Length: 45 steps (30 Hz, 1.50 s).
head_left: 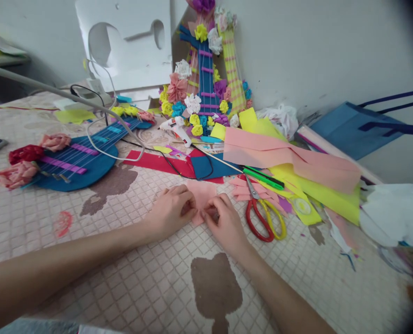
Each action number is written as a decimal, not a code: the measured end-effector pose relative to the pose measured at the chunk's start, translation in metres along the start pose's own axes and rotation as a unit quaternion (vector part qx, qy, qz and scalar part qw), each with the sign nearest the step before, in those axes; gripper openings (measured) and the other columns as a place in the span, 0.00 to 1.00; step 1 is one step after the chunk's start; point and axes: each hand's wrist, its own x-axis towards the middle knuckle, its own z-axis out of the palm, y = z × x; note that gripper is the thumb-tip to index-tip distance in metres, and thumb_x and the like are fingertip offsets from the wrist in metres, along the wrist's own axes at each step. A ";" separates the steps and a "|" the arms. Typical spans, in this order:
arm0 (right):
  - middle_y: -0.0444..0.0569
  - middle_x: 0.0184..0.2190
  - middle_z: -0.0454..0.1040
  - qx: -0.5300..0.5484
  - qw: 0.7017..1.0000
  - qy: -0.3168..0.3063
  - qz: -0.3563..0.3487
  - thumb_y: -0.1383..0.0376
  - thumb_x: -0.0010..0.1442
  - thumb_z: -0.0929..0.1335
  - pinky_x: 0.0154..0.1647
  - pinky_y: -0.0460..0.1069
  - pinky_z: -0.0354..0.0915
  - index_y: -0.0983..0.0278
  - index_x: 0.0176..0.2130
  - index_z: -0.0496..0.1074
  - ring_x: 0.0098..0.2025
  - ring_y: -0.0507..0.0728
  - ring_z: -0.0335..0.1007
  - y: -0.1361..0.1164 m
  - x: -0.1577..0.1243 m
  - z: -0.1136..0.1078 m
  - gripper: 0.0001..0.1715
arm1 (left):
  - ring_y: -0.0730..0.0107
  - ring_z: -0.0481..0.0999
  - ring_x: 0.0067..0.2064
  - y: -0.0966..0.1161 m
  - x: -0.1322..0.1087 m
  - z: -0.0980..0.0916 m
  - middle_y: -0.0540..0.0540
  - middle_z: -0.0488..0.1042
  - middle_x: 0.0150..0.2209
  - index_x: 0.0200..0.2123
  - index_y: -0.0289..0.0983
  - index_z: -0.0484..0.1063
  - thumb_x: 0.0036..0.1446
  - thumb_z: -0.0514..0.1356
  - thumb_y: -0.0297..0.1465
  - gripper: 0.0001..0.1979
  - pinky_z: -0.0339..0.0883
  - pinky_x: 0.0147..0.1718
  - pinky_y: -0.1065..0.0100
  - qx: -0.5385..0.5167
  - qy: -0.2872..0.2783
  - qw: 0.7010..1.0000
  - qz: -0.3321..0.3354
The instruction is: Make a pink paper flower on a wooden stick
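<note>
Close to me, at the middle of a pale table cover with a diamond grid [123, 262], a person's two bare hands meet over a small flat piece of pink paper [201, 191]. The left hand [173, 211] has thumb and fingertips closed on its near edge; the right hand [225, 225] pinches the same edge just beside, thumb against fingers. The view is small and soft there, so I can't fairly say how much paper each pinch takes in. The pink piece lies between the hands, its far end reaching toward a bright red flat strip [158, 163] and a dark blue flat piece [213, 166].

Just right of the right hand rest scissors with one red and one yellow handle [254, 196], near a pile of narrow pink strips [240, 191]. A bright green cutter with a slim body [262, 177] lies beyond. Over to the left sits a flat blue guitar-shaped craft with purple bars [104, 169], well apart from the left hand.
</note>
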 end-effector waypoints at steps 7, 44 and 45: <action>0.47 0.36 0.65 0.004 1.000 -0.007 -0.001 0.71 0.55 0.66 0.37 0.51 0.66 0.61 0.35 0.64 0.37 0.55 0.66 -0.002 -0.001 -0.002 0.06 | 0.64 0.70 0.39 0.000 -0.001 0.001 0.49 0.71 0.34 0.31 0.38 0.70 0.52 0.57 0.28 0.02 0.55 0.36 0.64 0.012 -0.001 1.000 -0.007; 0.46 0.34 0.66 0.037 0.998 0.036 -0.032 0.67 0.58 0.65 0.34 0.49 0.63 0.62 0.37 0.65 0.32 0.53 0.62 -0.002 0.005 -0.017 0.03 | 0.73 0.66 0.26 -0.036 0.014 -0.019 0.51 0.68 0.26 0.33 0.35 0.67 0.53 0.56 0.34 0.07 0.60 0.25 0.71 -0.208 0.035 0.975 -0.076; 0.46 0.33 0.66 0.023 0.998 0.039 -0.043 0.68 0.59 0.64 0.35 0.50 0.63 0.62 0.35 0.65 0.33 0.54 0.62 -0.001 0.012 -0.019 0.01 | 0.73 0.66 0.26 -0.037 0.015 -0.019 0.51 0.68 0.25 0.33 0.35 0.67 0.53 0.56 0.34 0.08 0.60 0.25 0.71 -0.220 0.030 0.972 -0.074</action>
